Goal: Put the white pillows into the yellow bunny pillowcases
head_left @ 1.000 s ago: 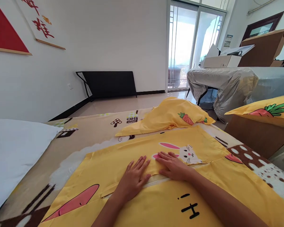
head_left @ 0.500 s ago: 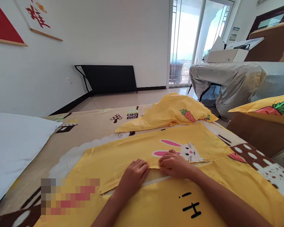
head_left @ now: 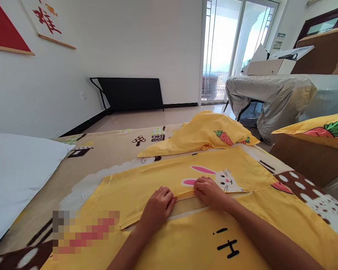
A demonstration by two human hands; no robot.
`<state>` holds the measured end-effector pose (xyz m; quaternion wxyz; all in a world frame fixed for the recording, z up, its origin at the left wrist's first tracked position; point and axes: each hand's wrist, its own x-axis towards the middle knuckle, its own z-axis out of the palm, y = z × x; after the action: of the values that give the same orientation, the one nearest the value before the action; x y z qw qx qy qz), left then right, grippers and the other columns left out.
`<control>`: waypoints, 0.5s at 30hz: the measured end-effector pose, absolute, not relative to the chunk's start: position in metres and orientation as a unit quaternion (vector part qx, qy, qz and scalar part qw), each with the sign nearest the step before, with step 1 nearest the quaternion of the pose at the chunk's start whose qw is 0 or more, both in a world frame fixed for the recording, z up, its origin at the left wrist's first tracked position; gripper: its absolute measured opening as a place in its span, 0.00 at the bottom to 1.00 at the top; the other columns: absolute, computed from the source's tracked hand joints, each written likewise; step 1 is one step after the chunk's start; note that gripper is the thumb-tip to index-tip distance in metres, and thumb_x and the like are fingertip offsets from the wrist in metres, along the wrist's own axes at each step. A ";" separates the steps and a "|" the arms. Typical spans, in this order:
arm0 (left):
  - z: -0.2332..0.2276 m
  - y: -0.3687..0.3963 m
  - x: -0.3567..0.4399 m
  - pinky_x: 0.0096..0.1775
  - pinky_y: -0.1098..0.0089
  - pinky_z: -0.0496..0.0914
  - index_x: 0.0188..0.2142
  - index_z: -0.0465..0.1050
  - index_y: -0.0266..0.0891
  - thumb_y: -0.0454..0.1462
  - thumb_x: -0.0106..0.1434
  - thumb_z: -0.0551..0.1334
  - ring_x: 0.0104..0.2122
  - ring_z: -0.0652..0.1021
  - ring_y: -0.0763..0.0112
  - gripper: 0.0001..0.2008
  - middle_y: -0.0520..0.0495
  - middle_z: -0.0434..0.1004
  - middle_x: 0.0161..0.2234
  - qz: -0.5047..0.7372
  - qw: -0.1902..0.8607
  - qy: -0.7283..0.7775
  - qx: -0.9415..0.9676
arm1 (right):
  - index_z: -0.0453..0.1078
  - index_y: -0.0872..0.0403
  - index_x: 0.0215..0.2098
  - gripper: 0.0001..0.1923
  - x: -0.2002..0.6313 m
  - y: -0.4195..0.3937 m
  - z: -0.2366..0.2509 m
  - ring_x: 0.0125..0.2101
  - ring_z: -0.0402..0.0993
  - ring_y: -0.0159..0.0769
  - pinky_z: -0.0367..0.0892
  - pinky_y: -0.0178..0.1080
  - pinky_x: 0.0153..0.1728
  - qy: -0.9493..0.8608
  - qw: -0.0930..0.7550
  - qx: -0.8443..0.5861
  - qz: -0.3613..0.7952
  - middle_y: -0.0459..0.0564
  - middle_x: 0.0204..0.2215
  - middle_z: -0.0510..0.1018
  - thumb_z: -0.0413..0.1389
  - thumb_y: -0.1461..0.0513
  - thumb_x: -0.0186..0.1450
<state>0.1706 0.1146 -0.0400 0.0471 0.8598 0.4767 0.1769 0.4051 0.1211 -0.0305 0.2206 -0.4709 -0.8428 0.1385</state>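
I've got both hands on the yellow pillowcase, which lies flat on the bed. My left hand pinches its flap edge, fingers curled shut. My right hand pinches the same edge beside the rabbit print; it looks lifted slightly, though that's hard to judge. Beyond the pillowcase lies a crumpled yellow cover; left of it, a white pillow.

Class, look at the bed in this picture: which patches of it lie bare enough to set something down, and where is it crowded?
Bare bedsheet lies between the white pillow and the flat yellow cover, reaching the far edge left of the crumpled yellow cloth. It is crowded mid-cover, where the left hand and right hand pinch the opening's edge.
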 end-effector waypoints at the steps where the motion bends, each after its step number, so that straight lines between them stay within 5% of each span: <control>1: -0.039 0.115 0.170 0.39 0.64 0.67 0.29 0.66 0.39 0.39 0.68 0.48 0.35 0.71 0.65 0.14 0.45 0.71 0.33 0.167 0.050 0.480 0.860 | 0.70 0.55 0.30 0.08 0.406 0.121 -0.030 0.39 0.69 0.37 0.61 0.40 0.43 -0.842 0.222 -0.472 0.141 0.51 0.36 0.77 0.51 0.66 0.65; 15: -0.027 0.115 0.166 0.35 0.67 0.65 0.27 0.66 0.39 0.37 0.68 0.48 0.31 0.71 0.69 0.15 0.47 0.71 0.31 0.109 0.065 0.453 0.883 | 0.68 0.55 0.29 0.10 0.409 0.122 -0.027 0.40 0.68 0.36 0.60 0.41 0.44 -0.860 0.217 -0.436 0.150 0.52 0.38 0.75 0.47 0.68 0.65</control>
<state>0.1664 0.1150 -0.0267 0.0646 0.8826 0.4528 0.1086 0.4091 0.1221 -0.0271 0.2174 -0.4364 -0.8602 0.1497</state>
